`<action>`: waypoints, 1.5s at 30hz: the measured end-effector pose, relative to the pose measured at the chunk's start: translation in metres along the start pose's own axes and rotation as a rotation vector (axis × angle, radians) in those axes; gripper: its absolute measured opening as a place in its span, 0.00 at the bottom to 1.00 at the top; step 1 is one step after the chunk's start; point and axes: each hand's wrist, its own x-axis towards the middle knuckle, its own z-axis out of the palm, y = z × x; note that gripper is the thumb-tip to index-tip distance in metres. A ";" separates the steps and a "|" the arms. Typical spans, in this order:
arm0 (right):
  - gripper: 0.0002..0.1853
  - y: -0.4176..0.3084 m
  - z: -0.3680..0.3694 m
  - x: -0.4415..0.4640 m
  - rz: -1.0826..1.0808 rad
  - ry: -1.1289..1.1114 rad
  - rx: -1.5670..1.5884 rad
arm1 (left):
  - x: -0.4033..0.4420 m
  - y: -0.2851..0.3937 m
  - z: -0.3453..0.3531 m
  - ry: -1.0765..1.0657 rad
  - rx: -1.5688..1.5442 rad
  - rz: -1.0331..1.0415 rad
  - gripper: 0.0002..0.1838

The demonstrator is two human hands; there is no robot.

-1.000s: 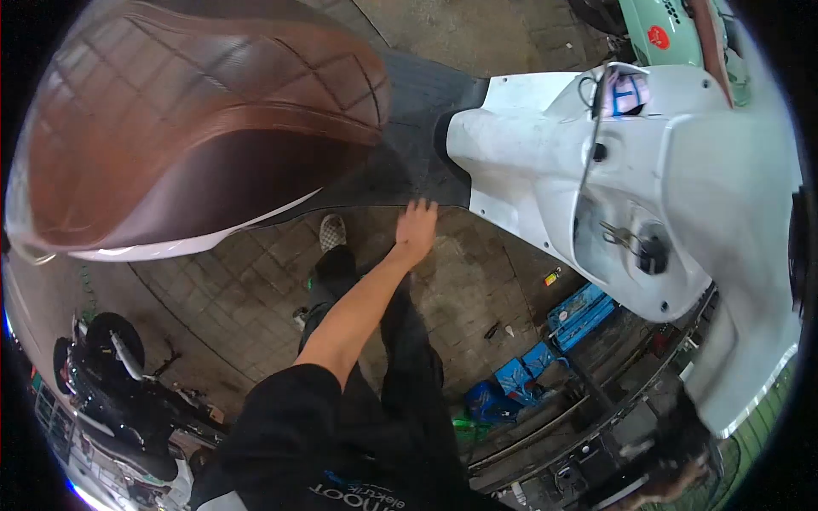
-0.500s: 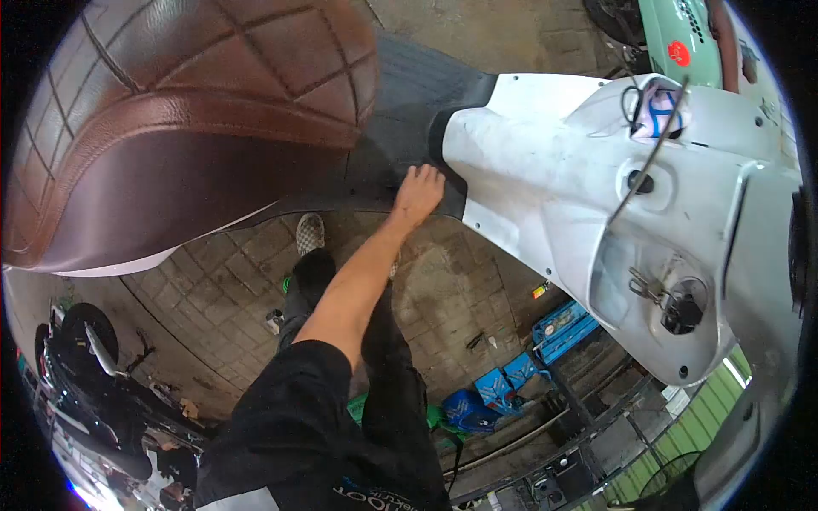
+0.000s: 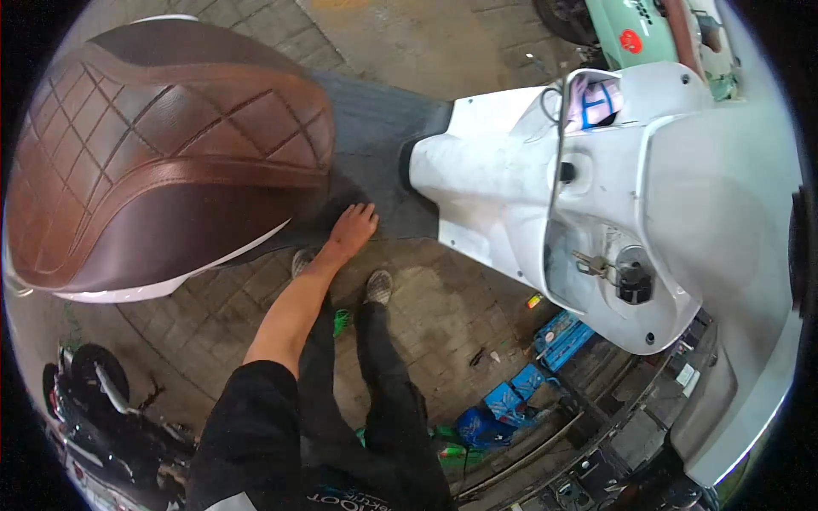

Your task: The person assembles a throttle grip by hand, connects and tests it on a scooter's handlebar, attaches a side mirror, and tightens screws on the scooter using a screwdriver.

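My left hand (image 3: 355,226) lies over the near edge of the scooter's dark footboard (image 3: 375,128), palm down, fingers stretched loosely with nothing visible in them. Just left of the hand is the brown quilted scooter seat (image 3: 196,136). On its right rises the white front panel (image 3: 486,153). A bunch of keys (image 3: 590,264) hangs in the panel's lower pocket beside a black round cap (image 3: 634,285). The upper pocket holds a pink and blue item (image 3: 596,104). A thin dark rod (image 3: 559,145) stands in front of the panel. My right hand is out of view.
A mint-green scooter (image 3: 626,30) is at the top right, a black motorcycle (image 3: 102,409) at the lower left. Blue tool cases (image 3: 562,336) and a blue object (image 3: 484,426) sit near a dark rack (image 3: 588,409). My shoes (image 3: 377,288) are on the paving.
My left hand has moved left along the footboard, away from the white panel and nearer the seat. The view has shifted, showing more of the seat and my second shoe.
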 end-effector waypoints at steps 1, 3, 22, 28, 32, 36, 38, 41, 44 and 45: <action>0.28 -0.002 -0.002 0.001 -0.006 0.007 0.013 | 0.000 0.000 0.004 0.029 0.011 0.034 0.16; 0.29 -0.007 -0.007 0.002 -0.010 0.020 0.034 | 0.003 0.002 0.004 0.081 0.020 0.082 0.13; 0.44 -0.061 0.035 -0.010 0.076 -0.026 0.049 | -0.041 0.021 -0.091 -0.009 -0.515 -0.547 0.23; 0.29 -0.040 -0.024 0.009 -0.140 0.132 0.006 | -0.002 0.006 -0.023 0.107 -0.201 -0.160 0.17; 0.31 -0.038 -0.036 0.007 -0.095 0.226 0.027 | 0.010 -0.004 -0.005 0.176 -0.035 0.109 0.13; 0.33 -0.039 -0.025 -0.007 -0.012 0.051 0.112 | 0.025 0.005 -0.048 0.181 -0.070 0.089 0.10; 0.33 -0.051 0.003 -0.017 0.012 -0.111 0.087 | 0.024 0.034 -0.130 0.194 -0.529 -0.423 0.07; 0.30 -0.110 0.083 -0.032 0.142 -0.124 0.010 | -0.003 0.079 -0.223 0.544 -0.859 -0.380 0.05; 0.22 -0.137 0.083 -0.016 0.160 -0.396 0.098 | -0.049 0.141 -0.416 0.506 -1.107 -0.265 0.08; 0.22 -0.148 0.084 -0.014 0.170 -0.421 0.159 | -0.061 0.161 -0.471 0.529 -1.091 -0.126 0.05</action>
